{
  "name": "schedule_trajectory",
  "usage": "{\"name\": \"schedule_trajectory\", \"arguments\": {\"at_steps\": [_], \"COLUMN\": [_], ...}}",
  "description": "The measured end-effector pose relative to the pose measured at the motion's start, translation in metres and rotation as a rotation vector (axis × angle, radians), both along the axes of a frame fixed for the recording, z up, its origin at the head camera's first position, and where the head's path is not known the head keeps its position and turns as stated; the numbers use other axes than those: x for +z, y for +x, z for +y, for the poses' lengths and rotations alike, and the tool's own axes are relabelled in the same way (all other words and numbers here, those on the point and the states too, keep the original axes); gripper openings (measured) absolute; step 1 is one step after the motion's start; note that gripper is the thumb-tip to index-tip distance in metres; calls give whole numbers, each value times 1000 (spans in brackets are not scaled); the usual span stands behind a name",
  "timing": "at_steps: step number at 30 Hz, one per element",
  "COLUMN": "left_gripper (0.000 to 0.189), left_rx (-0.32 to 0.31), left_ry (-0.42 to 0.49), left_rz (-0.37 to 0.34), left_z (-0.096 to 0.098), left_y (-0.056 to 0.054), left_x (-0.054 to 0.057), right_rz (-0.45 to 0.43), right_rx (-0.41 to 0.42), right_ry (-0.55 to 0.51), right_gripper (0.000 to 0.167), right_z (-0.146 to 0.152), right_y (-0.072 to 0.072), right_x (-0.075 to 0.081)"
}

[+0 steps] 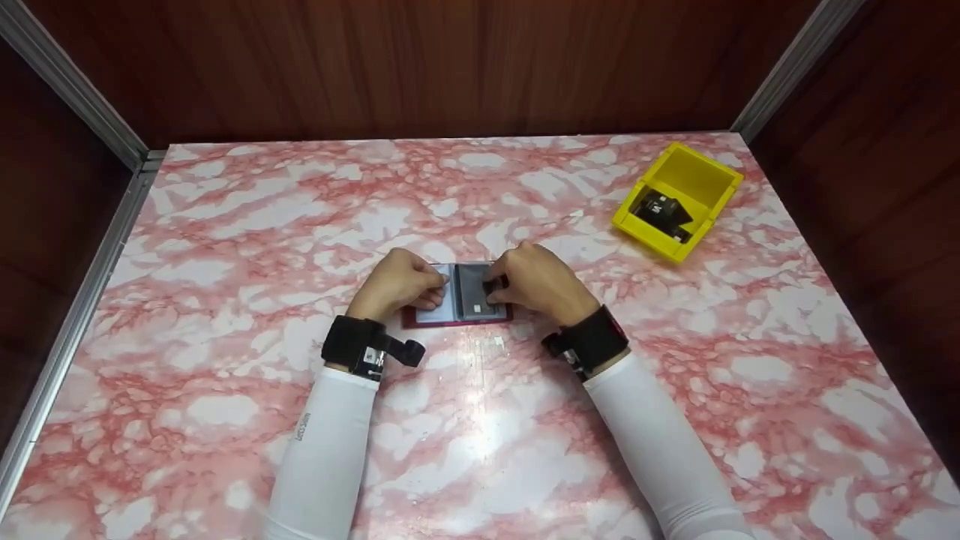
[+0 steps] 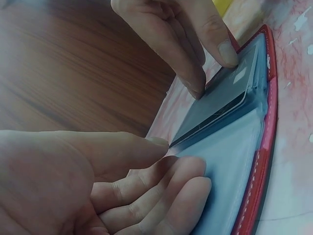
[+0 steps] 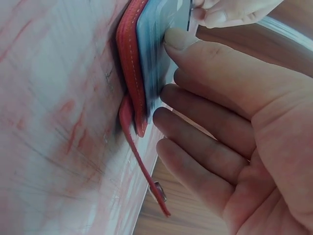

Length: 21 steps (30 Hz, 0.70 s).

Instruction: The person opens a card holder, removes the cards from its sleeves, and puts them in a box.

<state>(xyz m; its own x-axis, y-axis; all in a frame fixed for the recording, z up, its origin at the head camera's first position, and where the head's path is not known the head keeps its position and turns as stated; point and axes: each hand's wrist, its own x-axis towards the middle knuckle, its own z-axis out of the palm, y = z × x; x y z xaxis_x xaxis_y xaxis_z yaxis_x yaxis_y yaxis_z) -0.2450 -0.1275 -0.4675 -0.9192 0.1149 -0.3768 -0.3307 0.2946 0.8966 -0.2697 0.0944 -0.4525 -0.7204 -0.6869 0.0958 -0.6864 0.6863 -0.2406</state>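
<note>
A red card holder [image 1: 457, 324] lies spread open on the table, with clear plastic sleeves inside. On its right half is a dark grey card [image 1: 472, 289] with a small pale chip square, overlapping a sleeve [image 2: 230, 152]. My left hand [image 1: 401, 285] is at the left half; its thumb and forefinger pinch at the sleeve edge beside the card's corner, the other fingers curled over the plastic. My right hand [image 1: 536, 281] presses the card with thumb and forefinger apart, its other fingers loosely extended beyond the holder. A red strap with a metal snap [image 3: 159, 192] sticks out from the holder.
At the back right of the marbled table [image 1: 262, 210] stands a yellow bin [image 1: 694, 176] with black items [image 1: 664, 212] inside. Dark wood-look panels [image 1: 450, 67] with metal corner rails enclose the back and sides. Black bands [image 1: 356, 345] are around both wrists, over white sleeves.
</note>
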Motion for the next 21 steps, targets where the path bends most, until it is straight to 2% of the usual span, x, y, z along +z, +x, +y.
{"name": "schedule_trajectory", "arguments": {"at_steps": [10,21], "left_gripper": [20,20], "left_rx": [8,7], "left_ry": [-11,-2], "left_rz": [-8,-25], "left_z": [0,3], "left_y": [0,1], "left_x": [2,3], "right_rz": [-70,-76], "right_rx": [14,31], "right_ry": [-50,-70], "right_gripper": [21,21], "right_z": [3,3], "right_y": [-4,-3], "right_x": [-3,-7]}}
